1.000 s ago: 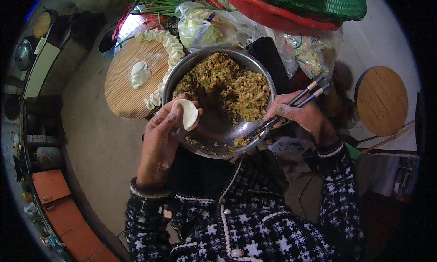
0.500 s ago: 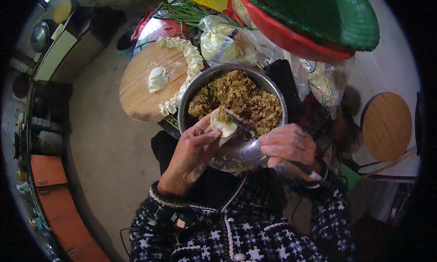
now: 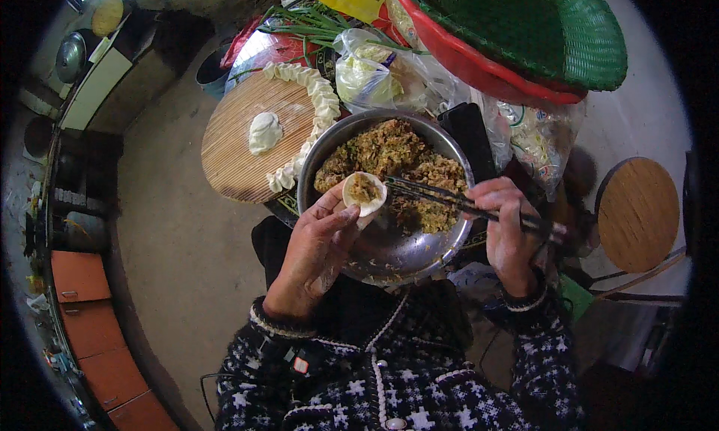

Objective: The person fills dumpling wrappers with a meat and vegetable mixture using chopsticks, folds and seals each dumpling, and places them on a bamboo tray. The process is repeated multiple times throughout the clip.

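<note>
Head view: The left hand [image 3: 318, 240] is over the near left part of the bowl [image 3: 408, 253], its thumb and fingers closed on a wrapper [image 3: 368, 210]. The wrapper is round and white, tilted open toward the camera, with a small dab of filling [image 3: 365, 187] at its middle.

The right hand [image 3: 511, 225] is at the bowl's right rim, fingers curled around a pair of dark chopsticks [image 3: 449, 196]. The chopsticks slant across the bowl, tips pointing left and stopping at the wrapper's right edge; whether they touch it cannot be told.

The bowl is metal. The mince [image 3: 389, 145] is heaped against its far side and right; the near part shows bare metal with a few scraps.

Left of the bowl is a ribbed wooden board [image 3: 228, 139]. A pile of white dough [image 3: 265, 133] lies near its middle, and a row of dumplings [image 3: 323, 101] follows its right edge in a curve.

Beyond the bowl are a bagged cabbage [image 3: 367, 79], spring onions [image 3: 318, 28], and a black slab [image 3: 468, 135] beside the right rim. A green basket [image 3: 599, 45] sits in a red basin [image 3: 479, 65] farther off.
</note>
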Demonstrator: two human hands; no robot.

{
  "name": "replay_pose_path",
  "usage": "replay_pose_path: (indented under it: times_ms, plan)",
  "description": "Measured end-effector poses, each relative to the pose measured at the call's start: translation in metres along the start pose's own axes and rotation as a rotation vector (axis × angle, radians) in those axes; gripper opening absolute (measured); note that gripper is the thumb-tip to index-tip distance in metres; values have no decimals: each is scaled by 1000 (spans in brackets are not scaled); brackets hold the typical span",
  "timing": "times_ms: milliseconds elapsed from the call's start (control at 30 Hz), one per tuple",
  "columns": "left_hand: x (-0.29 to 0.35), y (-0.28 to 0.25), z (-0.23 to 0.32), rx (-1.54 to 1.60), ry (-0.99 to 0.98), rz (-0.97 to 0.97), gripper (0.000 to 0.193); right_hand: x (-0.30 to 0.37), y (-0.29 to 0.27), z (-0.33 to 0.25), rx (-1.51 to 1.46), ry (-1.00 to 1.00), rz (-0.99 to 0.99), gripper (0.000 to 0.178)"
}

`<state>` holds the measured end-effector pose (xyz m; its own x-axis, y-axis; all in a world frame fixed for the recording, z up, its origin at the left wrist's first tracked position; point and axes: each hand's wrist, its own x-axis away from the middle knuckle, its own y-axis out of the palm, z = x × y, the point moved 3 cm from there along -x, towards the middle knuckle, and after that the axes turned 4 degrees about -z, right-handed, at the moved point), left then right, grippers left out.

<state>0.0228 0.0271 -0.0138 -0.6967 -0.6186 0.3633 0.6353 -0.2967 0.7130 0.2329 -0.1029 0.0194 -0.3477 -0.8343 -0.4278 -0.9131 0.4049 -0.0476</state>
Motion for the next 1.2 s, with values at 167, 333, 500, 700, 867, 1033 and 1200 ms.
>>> replay_pose_path:
  times_ms: [167, 333, 500, 700, 867, 1033, 1200]
  plan:
    - [2, 12, -3, 16, -15, -51, 49, 1, 14, 31, -489, 271, 111, 35]
    - [5, 15, -3, 46, 1, -125, 50, -2, 15, 35, -399, 219, 76, 35]
    - [4, 9, 1, 18, 31, -56, 50, -3, -1, 29, -310, 165, 76, 36]
    - [6, 15, 0, 7, -8, -101, 51, -4, 4, 39, -522, 276, 256, 34]
    - [9, 18, 3, -3, -23, -117, 52, -5, 12, 44, -554, 307, 218, 36]
    - [7, 16, 3, 23, -30, -125, 52, -7, 10, 40, -565, 283, 200, 37]
    - [9, 19, 4, -5, -40, -121, 53, -9, 12, 40, -595, 332, 269, 38]
